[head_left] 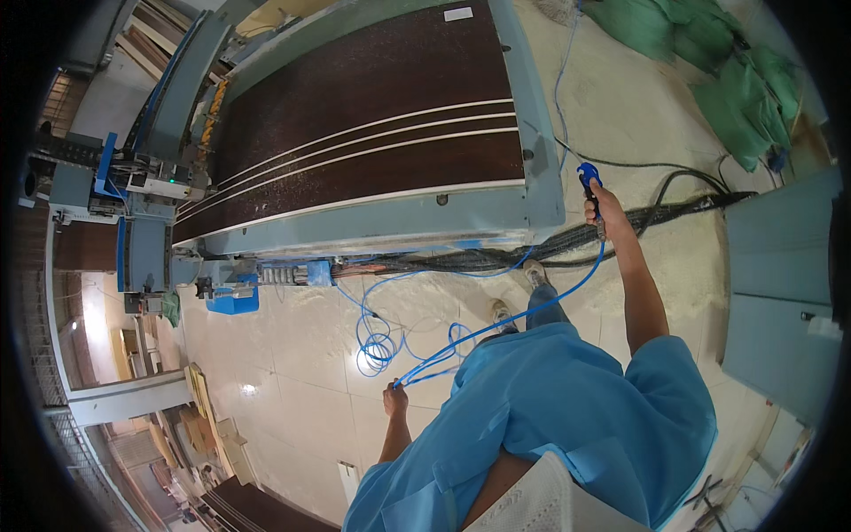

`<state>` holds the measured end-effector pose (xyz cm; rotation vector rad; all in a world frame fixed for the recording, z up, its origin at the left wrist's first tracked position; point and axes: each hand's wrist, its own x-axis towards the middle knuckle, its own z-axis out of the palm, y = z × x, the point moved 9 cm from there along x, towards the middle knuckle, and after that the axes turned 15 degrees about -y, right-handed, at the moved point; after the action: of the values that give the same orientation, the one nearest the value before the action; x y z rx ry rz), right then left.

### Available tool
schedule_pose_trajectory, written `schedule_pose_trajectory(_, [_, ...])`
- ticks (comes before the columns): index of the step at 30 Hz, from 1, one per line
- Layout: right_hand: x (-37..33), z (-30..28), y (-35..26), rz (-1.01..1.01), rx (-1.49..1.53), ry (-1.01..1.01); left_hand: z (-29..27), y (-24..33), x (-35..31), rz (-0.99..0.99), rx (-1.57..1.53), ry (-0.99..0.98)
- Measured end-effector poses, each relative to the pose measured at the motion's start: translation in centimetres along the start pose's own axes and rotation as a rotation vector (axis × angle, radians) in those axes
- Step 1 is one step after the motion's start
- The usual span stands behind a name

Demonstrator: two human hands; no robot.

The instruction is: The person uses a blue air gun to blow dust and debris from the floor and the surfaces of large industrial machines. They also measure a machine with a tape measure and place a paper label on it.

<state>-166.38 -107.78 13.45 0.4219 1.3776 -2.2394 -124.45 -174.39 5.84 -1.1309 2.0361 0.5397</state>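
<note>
My right hand [606, 209] is wrapped round a blue air blow gun [587, 174], held out past the right corner of a large blue-grey machine bed. Its thin nozzle points up and away toward the bed's right side. From the gun's lower end a blue air hose [567, 294] runs back across my body. My left hand [395, 401] is closed round that hose, low on the left, and loose coils of it lie on the floor just beyond. A dark brown panel [381, 80] with several pale lengthwise lines lies on the machine bed [542, 115].
Black cables [656, 213] cross the floor along the bed's near side to a blue-grey cabinet [780, 293] at right. Pale dust [567, 80] covers the floor there. Green sacks [736, 97] lie at far right. The machine's head [160, 177] stands at left, above a blue bin [233, 297].
</note>
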Motion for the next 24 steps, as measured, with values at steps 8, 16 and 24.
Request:
schedule_pose_trajectory(8, [13.6, -3.6, -9.0, -0.120, 0.094, 0.003, -0.8, 14.1, -3.5, 0.227, -0.146, 0.097])
schedule_pose_trajectory(16, [25.9, -4.0, -16.6, -0.107, 0.179, -0.025, -1.5, 20.7, -7.5, 0.298, -0.092, 0.175])
schedule_pose_trajectory(24, [34.3, -3.4, -27.2, -0.195, -0.121, 0.250, -2.1, 27.2, -11.1, 0.370, 0.003, 0.197])
